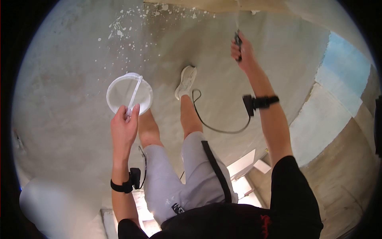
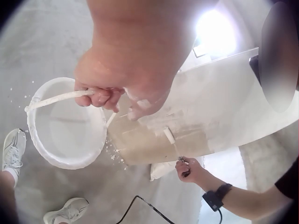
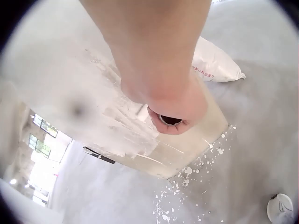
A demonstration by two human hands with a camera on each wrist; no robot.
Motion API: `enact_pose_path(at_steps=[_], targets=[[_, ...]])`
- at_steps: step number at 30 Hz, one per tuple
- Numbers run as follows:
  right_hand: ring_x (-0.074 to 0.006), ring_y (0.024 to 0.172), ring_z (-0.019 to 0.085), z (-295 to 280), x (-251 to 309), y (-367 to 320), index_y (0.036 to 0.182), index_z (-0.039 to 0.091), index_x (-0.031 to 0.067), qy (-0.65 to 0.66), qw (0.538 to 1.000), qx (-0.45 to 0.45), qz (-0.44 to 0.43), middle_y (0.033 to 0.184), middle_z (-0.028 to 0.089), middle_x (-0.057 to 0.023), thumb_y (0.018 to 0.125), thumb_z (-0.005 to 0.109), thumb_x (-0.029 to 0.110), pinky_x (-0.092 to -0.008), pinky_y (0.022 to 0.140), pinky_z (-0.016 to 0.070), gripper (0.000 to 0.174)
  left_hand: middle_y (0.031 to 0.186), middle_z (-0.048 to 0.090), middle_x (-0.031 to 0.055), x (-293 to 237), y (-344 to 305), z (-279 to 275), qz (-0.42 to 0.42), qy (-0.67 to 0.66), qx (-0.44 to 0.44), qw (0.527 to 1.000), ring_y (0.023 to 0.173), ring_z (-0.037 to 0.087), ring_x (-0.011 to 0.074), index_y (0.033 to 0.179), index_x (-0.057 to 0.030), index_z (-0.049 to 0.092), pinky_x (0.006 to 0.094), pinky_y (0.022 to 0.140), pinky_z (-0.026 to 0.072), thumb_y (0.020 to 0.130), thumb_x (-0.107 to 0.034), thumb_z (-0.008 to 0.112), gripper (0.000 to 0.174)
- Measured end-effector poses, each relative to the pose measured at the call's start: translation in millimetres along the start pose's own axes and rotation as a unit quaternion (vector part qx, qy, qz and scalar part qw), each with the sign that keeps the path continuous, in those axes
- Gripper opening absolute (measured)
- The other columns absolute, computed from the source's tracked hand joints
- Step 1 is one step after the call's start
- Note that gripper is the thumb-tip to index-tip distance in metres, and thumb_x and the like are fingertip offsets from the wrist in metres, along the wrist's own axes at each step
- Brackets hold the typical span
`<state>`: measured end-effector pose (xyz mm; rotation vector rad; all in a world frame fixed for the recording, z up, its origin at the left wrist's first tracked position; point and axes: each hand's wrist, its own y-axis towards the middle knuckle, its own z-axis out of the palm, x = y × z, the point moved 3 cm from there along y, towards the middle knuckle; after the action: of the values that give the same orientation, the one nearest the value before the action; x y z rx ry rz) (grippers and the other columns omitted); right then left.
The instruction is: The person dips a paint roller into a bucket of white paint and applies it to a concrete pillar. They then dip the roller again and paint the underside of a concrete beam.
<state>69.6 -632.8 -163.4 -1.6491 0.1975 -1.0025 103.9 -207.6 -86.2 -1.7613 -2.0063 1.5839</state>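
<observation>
My left hand (image 1: 124,127) grips the thin white handle (image 1: 135,92) of a white bucket (image 1: 118,95), which hangs over the concrete floor by my left leg. The left wrist view shows the fingers (image 2: 100,95) curled round that handle (image 2: 56,99) above the bucket (image 2: 37,137). Stretched forward, my right hand (image 1: 243,51) grips the dark handle (image 1: 238,41) of a painting tool. The tool's white end (image 2: 169,136) touches a tan and white wall (image 2: 224,102). The right wrist view shows the right hand (image 3: 163,93) from behind, with the handle's round end (image 3: 170,120) in its fist.
White paint spatter (image 1: 123,24) dots the floor below the wall (image 1: 215,4). A white sack (image 3: 215,63) lies at the wall's foot. My white shoe (image 1: 186,81) is forward, and a black cable (image 1: 217,129) trails from the wrist camera. Light blue and white panels (image 1: 338,91) stand to the right.
</observation>
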Motion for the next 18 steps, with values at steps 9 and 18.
enact_pose_path(at_steps=[9, 18], targets=[[-0.0052, 0.038, 0.028, -34.6, 20.8, -63.3, 0.083, 0.046, 0.0066, 0.06, 0.994, 0.082, -0.047, 0.056, 0.034, 0.005, 0.098, 0.044, 0.044, -0.0207, 0.036, 0.0232, 0.04, 0.055, 0.031, 0.0038, 6.9, 7.6, 9.5, 0.013, 0.069, 0.017, 0.997, 0.055, 0.027, 0.0122, 0.064, -0.0002, 0.036, 0.0305, 0.048, 0.0264, 0.088, -0.036, 0.064, 0.051], [-0.0052, 0.039, 0.025, -47.3, 89.5, -195.4, 0.08, 0.042, 0.0066, 0.022, 0.978, 0.114, -0.172, 0.057, 0.031, 0.0039, 0.101, 0.036, 0.038, -0.0201, 0.037, 0.0236, 0.039, 0.058, 0.03, 0.0047, 21.0, 8.8, 5.7, 0.024, 0.055, 0.003, 0.998, 0.057, 0.029, 0.0133, 0.065, 0.0009, 0.037, 0.0309, 0.05, 0.0282, 0.087, -0.039, 0.064, 0.053]])
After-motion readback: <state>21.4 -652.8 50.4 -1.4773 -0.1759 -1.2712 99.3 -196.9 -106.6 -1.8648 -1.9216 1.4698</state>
